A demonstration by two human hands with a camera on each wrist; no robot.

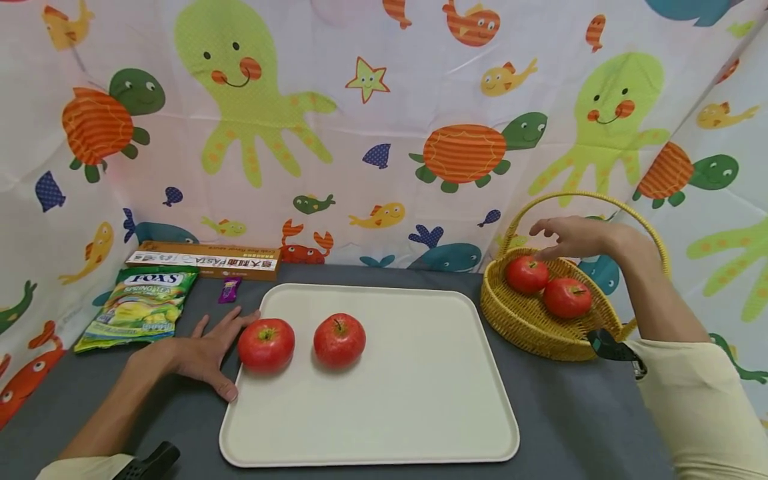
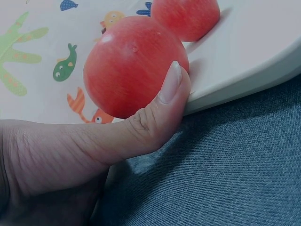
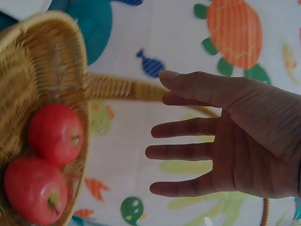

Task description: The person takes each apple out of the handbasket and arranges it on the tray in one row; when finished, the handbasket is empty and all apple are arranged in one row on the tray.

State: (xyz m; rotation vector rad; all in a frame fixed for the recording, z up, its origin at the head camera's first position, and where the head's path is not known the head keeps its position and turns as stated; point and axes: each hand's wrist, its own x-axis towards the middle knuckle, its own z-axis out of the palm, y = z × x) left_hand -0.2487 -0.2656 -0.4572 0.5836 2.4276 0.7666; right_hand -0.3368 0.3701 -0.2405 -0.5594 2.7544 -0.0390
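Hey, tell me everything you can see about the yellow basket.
The basket is yellow, rounded and woven, wicker by its look, with a thin arched handle standing up. It sits open side up on the dark table, to the right of the tray. Two red apples lie inside, with part of its floor bare. The right hand is above it, fingers clear of the apples; whether the arm touches the handle is unclear.

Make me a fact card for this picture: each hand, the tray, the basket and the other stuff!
Left hand: spread out at the edge of the tray
Right hand: above the basket, holding nothing
Tray: cream, two red apples on its left part
Basket: yellow and woven, two more apples inside
Other stuff: green FOX'S bag, small purple packet, brown PASTA box
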